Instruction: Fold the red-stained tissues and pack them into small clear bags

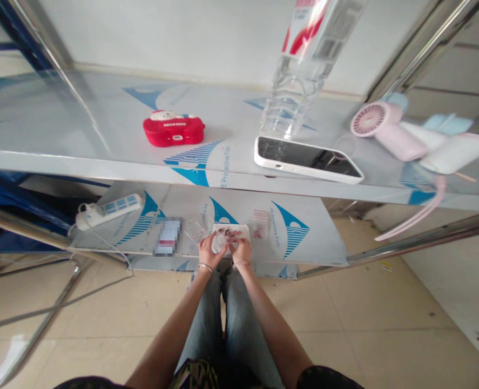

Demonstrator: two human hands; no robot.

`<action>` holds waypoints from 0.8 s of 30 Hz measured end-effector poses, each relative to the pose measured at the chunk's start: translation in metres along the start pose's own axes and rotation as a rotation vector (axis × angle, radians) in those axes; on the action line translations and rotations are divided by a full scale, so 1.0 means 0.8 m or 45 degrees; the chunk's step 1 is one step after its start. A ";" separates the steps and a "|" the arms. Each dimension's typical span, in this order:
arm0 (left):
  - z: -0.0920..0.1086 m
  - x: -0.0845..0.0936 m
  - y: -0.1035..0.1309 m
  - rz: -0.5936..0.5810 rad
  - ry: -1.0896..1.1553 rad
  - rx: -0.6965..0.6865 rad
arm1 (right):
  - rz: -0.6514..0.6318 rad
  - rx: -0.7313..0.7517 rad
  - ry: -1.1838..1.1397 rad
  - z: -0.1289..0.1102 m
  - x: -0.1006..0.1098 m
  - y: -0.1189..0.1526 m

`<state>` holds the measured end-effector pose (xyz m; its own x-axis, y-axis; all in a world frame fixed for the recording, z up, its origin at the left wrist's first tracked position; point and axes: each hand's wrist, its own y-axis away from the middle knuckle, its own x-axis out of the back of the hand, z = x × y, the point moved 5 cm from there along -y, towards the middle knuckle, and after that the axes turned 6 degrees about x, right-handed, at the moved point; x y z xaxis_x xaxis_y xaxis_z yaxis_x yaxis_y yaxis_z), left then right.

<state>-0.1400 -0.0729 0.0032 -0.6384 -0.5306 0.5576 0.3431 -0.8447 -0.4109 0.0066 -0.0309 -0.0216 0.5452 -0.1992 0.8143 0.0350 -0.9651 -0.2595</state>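
Observation:
On the lower shelf, a white tray [245, 229] holds a scatter of small dark red pieces [231, 234]. My left hand [207, 252] is at the tray's left side, its thumb and fingers curled around something pale and clear that is too small to name. From the right, my right hand [242, 250] reaches over the tray's front edge with its fingertips drawn together; whatever they pinch is hidden. Both thumbs come close to each other. A crumpled clear plastic bag [196, 228] lies left of the tray, and a small clear packet with pink stripes [260, 222] lies to the right.
A phone [168, 236] and a white power strip [113, 208] with its cord lie left on the lower shelf. The upper shelf [239, 178] carries a red case [173, 129], a white-cased phone [308, 159], a water bottle [294, 92] and a pink handheld fan [389, 127].

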 end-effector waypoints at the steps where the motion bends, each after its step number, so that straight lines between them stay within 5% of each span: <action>1: -0.001 0.000 0.001 -0.003 -0.002 0.007 | -0.056 -0.035 0.060 0.004 -0.007 0.005; 8: -0.001 -0.005 0.006 -0.090 -0.034 0.015 | -0.143 -0.046 0.160 0.007 -0.028 0.015; 12: 0.002 -0.006 0.005 -0.121 -0.030 0.020 | 0.008 0.004 -0.007 0.009 -0.028 0.010; 18: 0.005 -0.004 0.005 -0.063 -0.061 0.000 | 0.458 0.157 -0.481 -0.016 0.031 -0.012; 24: 0.007 -0.001 0.005 -0.057 -0.074 -0.009 | 0.398 0.378 -0.592 -0.064 0.077 -0.018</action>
<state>-0.1341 -0.0762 0.0052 -0.6117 -0.4957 0.6165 0.3099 -0.8672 -0.3898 -0.0031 -0.0375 0.0588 0.8719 -0.3050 0.3831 0.0095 -0.7716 -0.6360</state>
